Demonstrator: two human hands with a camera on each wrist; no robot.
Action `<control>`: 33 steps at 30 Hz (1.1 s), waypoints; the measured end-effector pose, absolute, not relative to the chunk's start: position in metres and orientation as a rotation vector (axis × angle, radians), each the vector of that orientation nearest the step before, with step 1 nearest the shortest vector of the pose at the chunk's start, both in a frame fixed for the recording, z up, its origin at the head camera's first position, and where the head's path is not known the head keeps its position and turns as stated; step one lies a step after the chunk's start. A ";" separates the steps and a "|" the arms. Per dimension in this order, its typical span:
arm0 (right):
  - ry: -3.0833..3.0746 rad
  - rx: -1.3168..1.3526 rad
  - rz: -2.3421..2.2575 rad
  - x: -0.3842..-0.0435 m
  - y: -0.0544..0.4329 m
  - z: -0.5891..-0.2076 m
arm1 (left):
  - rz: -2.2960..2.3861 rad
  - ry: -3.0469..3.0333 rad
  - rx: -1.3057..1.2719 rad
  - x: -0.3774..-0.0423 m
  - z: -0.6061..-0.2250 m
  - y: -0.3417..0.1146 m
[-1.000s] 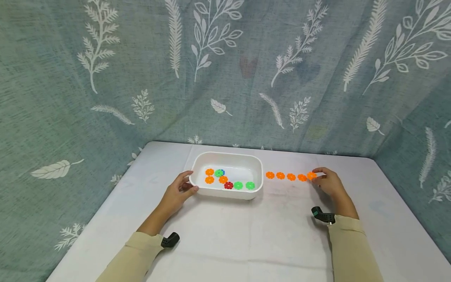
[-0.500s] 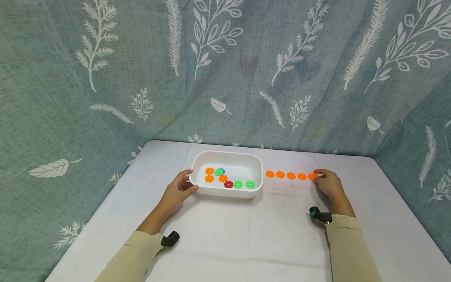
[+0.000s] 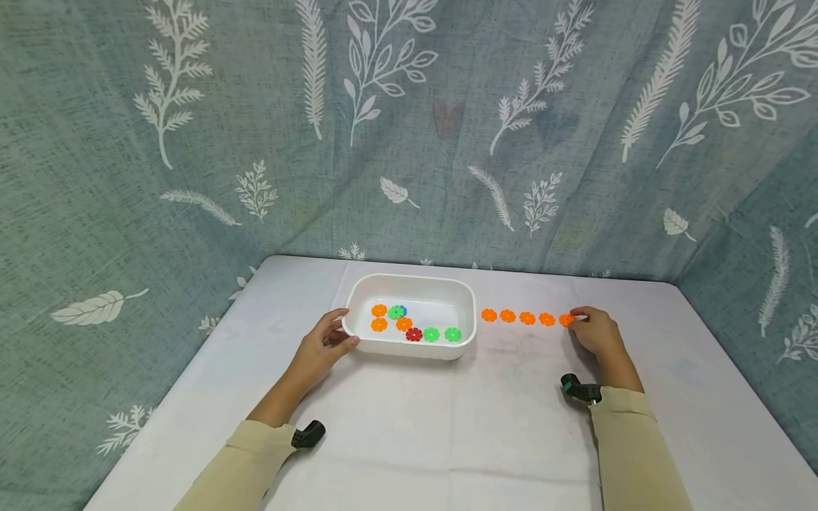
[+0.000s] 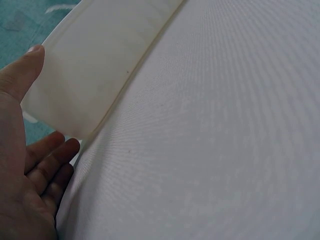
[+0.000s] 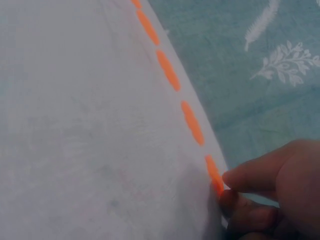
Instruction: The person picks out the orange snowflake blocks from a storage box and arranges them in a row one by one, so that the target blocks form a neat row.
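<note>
Your right hand [image 3: 598, 331] has thumb and forefinger nearly together at the outer edge of the end orange disc [image 3: 566, 320], seemingly a light pinch that leaves its face uncovered, likely so you can see how it lines up. It sits rightmost on the white table [image 3: 409, 426], beside four other orange discs [image 3: 527, 318], their fairly even gaps looking deliberate. Your left hand [image 3: 322, 349] grips the white tub [image 3: 409, 350] at its left end, thumb near the front corner, probably to steady it. Inside lie three loose orange discs [image 3: 380, 324], three green discs [image 3: 453, 334], a red disc [image 3: 414, 334] and a partly hidden blue disc [image 3: 404, 311].
</note>
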State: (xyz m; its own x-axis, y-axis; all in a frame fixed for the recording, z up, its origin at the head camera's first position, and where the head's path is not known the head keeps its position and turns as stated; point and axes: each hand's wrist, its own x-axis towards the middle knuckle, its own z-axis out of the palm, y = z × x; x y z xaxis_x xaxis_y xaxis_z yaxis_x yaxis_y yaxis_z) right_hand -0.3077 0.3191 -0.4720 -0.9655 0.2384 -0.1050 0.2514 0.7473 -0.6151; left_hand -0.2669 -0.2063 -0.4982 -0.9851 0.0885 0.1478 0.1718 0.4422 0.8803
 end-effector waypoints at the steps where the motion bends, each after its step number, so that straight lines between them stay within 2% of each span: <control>1: 2.915 0.417 -1.030 -0.308 0.319 -0.472 | -1.601 -2.598 -0.238 -0.267 -0.498 -0.206; 9: 2.914 0.431 -1.027 -0.307 0.318 -0.466 | -1.603 -2.592 -0.236 -0.264 -0.498 -0.207; 16: 2.943 0.332 -1.139 -0.303 0.312 -0.449 | -1.569 -2.588 -0.271 -0.265 -0.498 -0.208; 23: 2.913 0.165 -1.198 -0.310 0.283 -0.432 | -1.565 -2.607 -0.255 -0.265 -0.497 -0.208; 33: 2.865 0.059 -1.253 -0.323 0.227 -0.419 | -1.574 -2.593 -0.254 -0.266 -0.497 -0.208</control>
State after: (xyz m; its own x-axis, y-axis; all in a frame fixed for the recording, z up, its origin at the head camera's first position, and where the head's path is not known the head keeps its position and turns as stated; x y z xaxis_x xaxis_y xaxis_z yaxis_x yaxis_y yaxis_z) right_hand -0.3229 0.2268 -0.4191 -0.9992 0.0289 -0.0277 0.0400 0.6782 -0.7338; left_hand -0.2664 -0.2081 -0.4973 -0.9813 0.0911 0.1694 0.1924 0.4525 0.8708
